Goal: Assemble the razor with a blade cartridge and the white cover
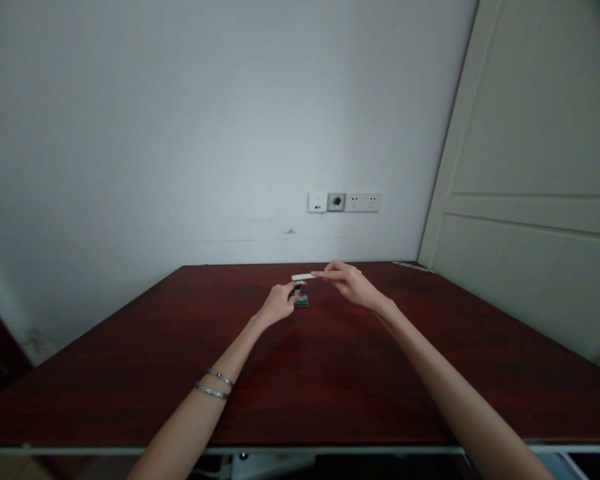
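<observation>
Near the far half of the table, my left hand (279,303) has its fingers closed at the side of a small upright object with a silvery top and a clear, greenish base (301,302). The base appears to rest on the tabletop. My right hand (349,283) pinches one end of a flat white stick with a rounded tip (302,277). The stick lies level, pointing left, just above the silvery top. Whether the two touch is too small to tell. The right fingers hide the stick's other end.
The dark red wooden table (330,380) reaches back to a pale wall. Wall sockets (363,203) and a grey outlet plate (336,202) sit above its far edge. A white panelled door (530,167) stands at the right. Below the front edge, objects show partly.
</observation>
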Motion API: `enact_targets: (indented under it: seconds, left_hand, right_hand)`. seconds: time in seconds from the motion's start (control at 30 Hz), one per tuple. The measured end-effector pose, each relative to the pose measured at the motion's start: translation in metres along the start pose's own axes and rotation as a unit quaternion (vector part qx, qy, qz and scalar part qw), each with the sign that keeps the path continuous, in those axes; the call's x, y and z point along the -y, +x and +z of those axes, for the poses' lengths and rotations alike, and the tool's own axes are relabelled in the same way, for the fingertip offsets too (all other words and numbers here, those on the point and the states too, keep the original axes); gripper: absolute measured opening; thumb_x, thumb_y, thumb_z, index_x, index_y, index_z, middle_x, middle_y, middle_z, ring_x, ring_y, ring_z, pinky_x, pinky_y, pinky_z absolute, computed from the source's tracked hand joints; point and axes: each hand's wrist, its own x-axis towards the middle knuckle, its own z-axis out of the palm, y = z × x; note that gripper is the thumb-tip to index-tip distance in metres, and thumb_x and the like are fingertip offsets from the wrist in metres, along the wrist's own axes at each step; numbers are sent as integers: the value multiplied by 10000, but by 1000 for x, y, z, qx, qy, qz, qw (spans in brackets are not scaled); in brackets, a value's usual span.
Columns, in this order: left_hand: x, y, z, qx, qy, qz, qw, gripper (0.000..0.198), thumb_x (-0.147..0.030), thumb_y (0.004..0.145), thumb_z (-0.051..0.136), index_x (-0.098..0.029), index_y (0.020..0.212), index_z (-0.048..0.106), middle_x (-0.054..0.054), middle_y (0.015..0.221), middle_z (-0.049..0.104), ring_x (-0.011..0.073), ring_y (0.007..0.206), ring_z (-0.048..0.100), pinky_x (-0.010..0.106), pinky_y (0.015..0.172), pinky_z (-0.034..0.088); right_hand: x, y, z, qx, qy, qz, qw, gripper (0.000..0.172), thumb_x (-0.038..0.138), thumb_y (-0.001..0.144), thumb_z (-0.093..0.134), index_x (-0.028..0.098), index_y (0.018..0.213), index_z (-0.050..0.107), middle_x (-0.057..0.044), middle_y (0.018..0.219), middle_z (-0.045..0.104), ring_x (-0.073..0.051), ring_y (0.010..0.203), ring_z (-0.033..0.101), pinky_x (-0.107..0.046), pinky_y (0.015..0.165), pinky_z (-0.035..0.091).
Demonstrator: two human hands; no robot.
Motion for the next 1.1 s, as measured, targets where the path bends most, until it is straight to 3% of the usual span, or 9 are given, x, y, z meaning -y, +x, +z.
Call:
enact_targets:
  seconds: [0.1,0.33,0.5,0.8,0.93,1.1]
  left_hand:
    - [-1,0,1,2,-5,3,1000,145,-164,760,513,-131,820,641,20,625,605,105,521,489,193,539,327]
    - [0,0,2,-2,-15,8,1000,135,-182,767,528,-125,824,636,-5,590,573,88,492,451,186,518,304]
    - [-1,0,1,-5,-8,16,1000,137,-171,767,523,-120,825,636,7,601,587,94,503,476,190,537,330]
    - [-1,4,-5,-23,-19,19,999,114,-154,767,517,-121,794,622,4,637,608,88,541,510,180,553,353]
    - [-3,2,-5,-6,-6,36,999,131,-129,766,507,-124,822,625,13,638,615,95,535,522,182,552,360]
    - [-4,2,-5,-11,-18,33,999,136,-128,772,496,-125,813,626,38,697,646,109,576,557,189,579,381]
  right_hand:
    - [-3,-2,4,3,19,-7,1000,417,109,833,404,282,1170,576,-47,881,547,-125,780,530,-248,738,420]
    - [-12,-11,-23,17,12,18,1000,407,92,809,435,271,1131,608,-40,857,573,-122,744,540,-255,728,424]
    - [2,3,-10,-4,25,-1,1000,425,81,814,429,281,1152,592,-37,857,569,-120,758,541,-253,740,419]
    - [-22,-22,-15,-5,-4,21,1000,407,93,809,447,283,1130,608,-41,855,569,-126,734,534,-256,695,415]
    - [-11,-10,-5,-44,32,-7,998,416,93,820,439,283,1160,586,-42,866,561,-128,762,531,-264,728,415]
    - [-6,-7,3,-36,55,-36,997,419,93,826,434,284,1170,576,-45,871,549,-129,778,531,-265,725,422]
